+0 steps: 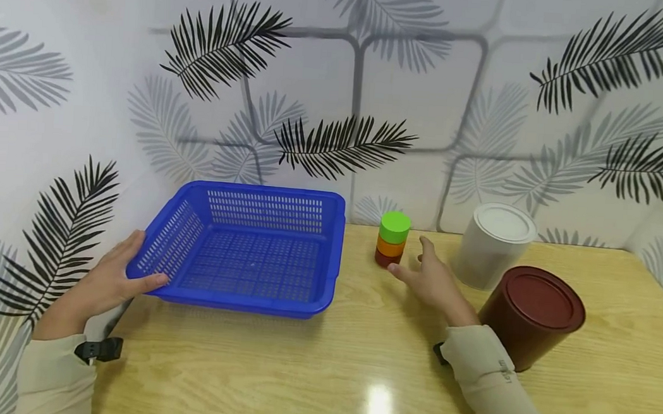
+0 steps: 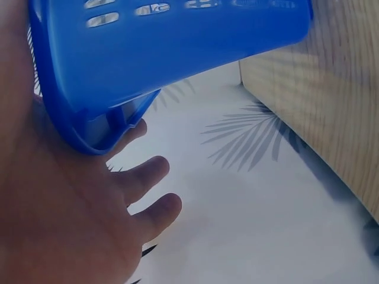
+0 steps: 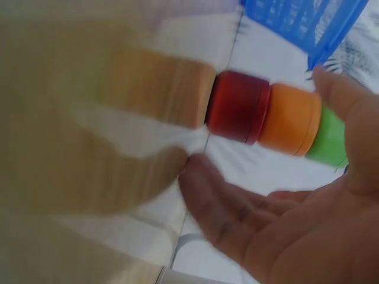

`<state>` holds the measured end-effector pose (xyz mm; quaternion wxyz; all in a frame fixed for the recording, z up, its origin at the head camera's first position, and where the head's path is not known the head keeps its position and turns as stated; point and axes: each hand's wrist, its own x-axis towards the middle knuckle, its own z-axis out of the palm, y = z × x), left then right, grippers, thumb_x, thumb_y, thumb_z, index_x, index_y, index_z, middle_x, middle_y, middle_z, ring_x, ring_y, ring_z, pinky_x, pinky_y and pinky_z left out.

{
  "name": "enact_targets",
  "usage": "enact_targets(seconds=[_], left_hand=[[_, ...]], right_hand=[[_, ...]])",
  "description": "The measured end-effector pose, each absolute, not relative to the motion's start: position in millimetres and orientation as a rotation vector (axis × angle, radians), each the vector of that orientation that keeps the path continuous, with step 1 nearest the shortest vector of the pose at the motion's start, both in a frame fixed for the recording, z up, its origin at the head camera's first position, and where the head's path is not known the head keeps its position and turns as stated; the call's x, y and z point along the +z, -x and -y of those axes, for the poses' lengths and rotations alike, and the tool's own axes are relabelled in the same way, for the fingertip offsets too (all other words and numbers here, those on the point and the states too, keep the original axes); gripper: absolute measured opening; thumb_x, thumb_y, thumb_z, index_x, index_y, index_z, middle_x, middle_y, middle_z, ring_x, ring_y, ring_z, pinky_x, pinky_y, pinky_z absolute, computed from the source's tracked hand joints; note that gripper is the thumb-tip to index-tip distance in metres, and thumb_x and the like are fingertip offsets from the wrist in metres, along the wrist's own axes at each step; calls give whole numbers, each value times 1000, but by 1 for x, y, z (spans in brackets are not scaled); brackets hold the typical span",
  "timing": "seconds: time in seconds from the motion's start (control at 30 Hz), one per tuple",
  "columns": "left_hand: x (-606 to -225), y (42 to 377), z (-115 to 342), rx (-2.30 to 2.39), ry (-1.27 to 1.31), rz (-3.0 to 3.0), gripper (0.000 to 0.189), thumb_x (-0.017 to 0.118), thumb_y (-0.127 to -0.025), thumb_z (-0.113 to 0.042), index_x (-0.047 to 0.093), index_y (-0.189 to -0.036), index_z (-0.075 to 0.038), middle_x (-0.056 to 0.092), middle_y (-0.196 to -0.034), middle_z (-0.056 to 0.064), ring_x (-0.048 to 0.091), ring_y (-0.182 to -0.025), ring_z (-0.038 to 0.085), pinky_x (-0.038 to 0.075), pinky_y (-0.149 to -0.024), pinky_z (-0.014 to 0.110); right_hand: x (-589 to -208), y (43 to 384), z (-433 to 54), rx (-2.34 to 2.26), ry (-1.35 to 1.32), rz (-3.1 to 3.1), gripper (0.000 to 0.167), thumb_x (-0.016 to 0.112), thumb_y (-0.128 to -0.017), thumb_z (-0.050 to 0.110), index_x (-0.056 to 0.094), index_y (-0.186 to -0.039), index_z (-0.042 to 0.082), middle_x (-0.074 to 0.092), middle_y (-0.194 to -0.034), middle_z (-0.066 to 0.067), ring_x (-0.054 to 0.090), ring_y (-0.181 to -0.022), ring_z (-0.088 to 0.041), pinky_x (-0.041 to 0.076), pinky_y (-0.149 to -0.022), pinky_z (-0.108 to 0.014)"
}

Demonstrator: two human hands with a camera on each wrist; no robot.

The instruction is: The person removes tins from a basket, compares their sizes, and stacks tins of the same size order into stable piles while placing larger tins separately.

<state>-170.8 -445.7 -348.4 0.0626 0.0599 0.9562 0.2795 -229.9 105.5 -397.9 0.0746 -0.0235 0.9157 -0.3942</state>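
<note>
A blue perforated plastic basket (image 1: pixel 251 302) sits at the left of the table. My left hand (image 1: pixel 101 281) rests against its left rim, thumb over the front corner and fingers outside. In the left wrist view the basket (image 2: pixel 172 53) lies across the palm, with several fingers (image 2: pixel 151 177) extended past the rim. To the basket's right stands an upright stack of small round pieces: green (image 1: pixel 395 227), orange (image 1: pixel 391 247) and dark red (image 1: pixel 386 260). Right beside it is my right hand (image 1: pixel 432 283), thumb and fingers spread apart, holding nothing. Whether its thumb touches the stack I cannot tell.
Behind my right hand stands a white lidded tub (image 1: pixel 494 245). A dark brown lidded tub (image 1: pixel 532 317) is close to my right forearm. The wooden table (image 1: pixel 276 368) meets a wall (image 1: pixel 406 97) with a leaf pattern at the back.
</note>
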Motion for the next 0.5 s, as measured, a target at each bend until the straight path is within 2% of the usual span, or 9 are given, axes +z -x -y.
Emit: enact_targets(seconds=[0.17,0.33,0.5], left_hand=[[-346,169,447,834,-168,-2866,112,65,-94,-52,-11,-158,0,-15,-163,28,-14,-146,53,4,-106,78],[-339,168,443,766,-172,-2915,114,66,-93,-54,-11,-159,-1,-15,-163,26,-16,-146,52,1,-105,79],[-329,164,414,692,-315,-3095,105,63,-95,-55,-2,-162,-5,-6,-165,25,-11,-148,49,-6,-108,75]], right_hand=[[-399,209,-100,-1146,118,-2768,101,62,-98,50,2,-160,-1,26,-157,-35,29,-142,-52,26,-113,-63],[-401,183,-94,-942,292,-2929,93,64,-98,49,19,-159,-2,21,-158,-35,17,-144,-55,18,-111,-70],[-400,159,-90,-741,402,-3092,95,69,-91,56,26,-161,9,6,-163,-30,-4,-147,-55,9,-108,-77]])
